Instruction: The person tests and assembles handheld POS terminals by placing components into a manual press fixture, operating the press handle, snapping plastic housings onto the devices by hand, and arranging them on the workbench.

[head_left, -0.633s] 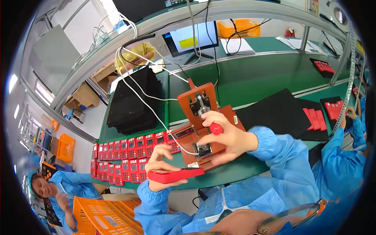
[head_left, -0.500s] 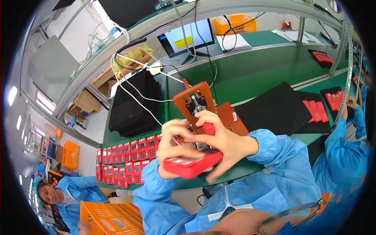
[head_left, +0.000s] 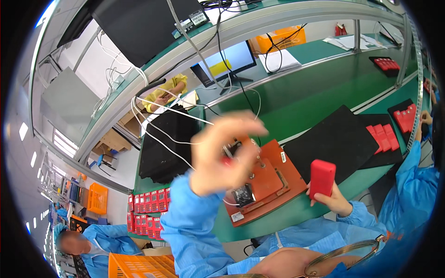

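Observation:
My left hand (head_left: 222, 157), smeared by motion, curls over the reddish-brown fixture (head_left: 273, 178). A blurred red knob (head_left: 226, 161) and metal clamp parts show within the curl; whether the fingers grip the knob I cannot make out. A dark, shiny block (head_left: 244, 195) sits at the fixture's lower left side. To the right, my right hand (head_left: 331, 200) is closed round a red handheld device (head_left: 322, 178), which stands upright with its plain face visible.
Rows of red keypad devices (head_left: 149, 204) stand at the left. Behind them is a stack of black sheets (head_left: 167, 146). A black mat (head_left: 331, 141) with red pieces (head_left: 384, 138) lies right. White cables (head_left: 174, 150) hang across. Co-workers sit left and right; an orange crate (head_left: 139, 266) is nearby.
My hands have moved apart. The right hand has carried the red device away to the right and turned it upright. My left hand has risen over the clamp, and the red knob has shifted left.

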